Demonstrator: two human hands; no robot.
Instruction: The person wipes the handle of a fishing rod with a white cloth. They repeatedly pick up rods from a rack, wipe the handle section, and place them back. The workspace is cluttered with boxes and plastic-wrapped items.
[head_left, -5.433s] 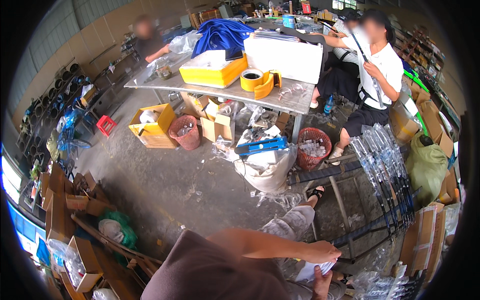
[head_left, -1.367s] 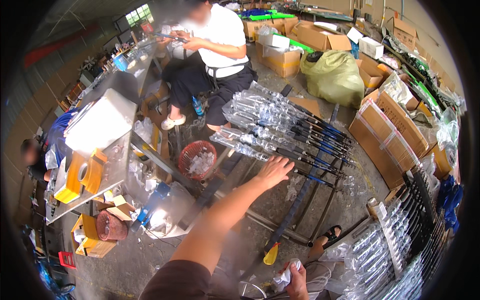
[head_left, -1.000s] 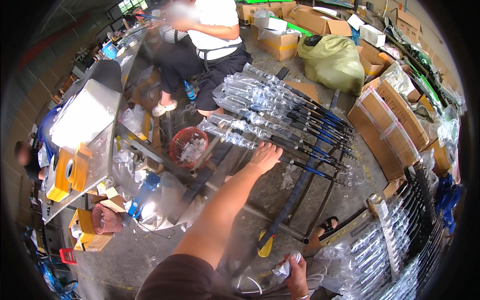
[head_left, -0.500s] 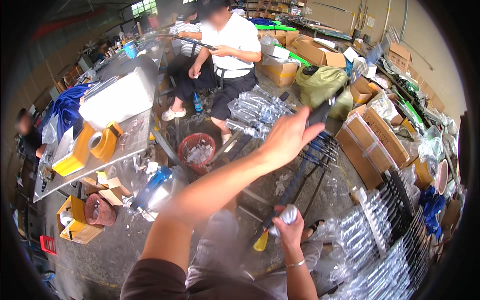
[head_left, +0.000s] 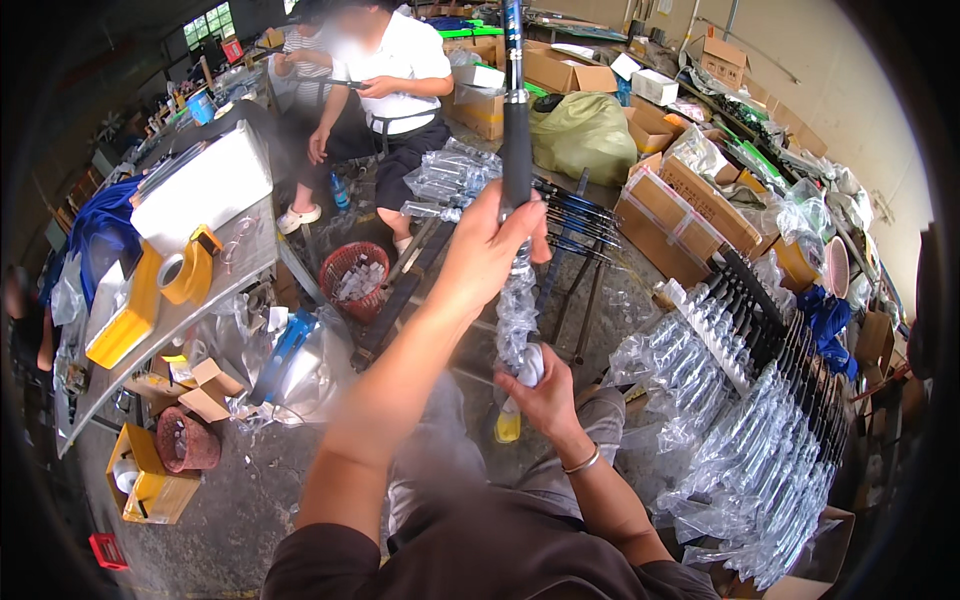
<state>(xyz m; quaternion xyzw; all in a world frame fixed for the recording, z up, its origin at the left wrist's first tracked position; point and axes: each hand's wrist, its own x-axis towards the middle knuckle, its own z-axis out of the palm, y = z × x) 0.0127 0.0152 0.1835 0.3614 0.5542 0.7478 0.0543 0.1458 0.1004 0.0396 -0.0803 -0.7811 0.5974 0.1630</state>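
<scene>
A fishing rod [head_left: 516,150] stands upright in front of me, its dark grip and blue section rising past the upper edge. My left hand [head_left: 480,250] is closed around the rod just below the black grip. Clear crinkled plastic wrap [head_left: 517,300] covers the stretch below that hand. At the lower end my right hand [head_left: 545,395] is closed on the wrapped rod, with a rounded white piece [head_left: 531,366] between its fingers; I cannot make out what this piece is. Just below, a yellow-ended object [head_left: 508,424] shows, its upper part hidden.
Several plastic-wrapped rods [head_left: 740,440] lie in rows on my right. More wrapped rods [head_left: 450,180] lie ahead, near a seated person in white [head_left: 400,75]. A red basket [head_left: 355,280] holds white scraps. The table [head_left: 215,300] at left carries yellow tape [head_left: 185,275]. Cardboard boxes [head_left: 690,205] stand at right.
The rod has swung from a slant to upright. My left hand has moved left, and my right hand has come up slightly. The view has shifted to the right.
</scene>
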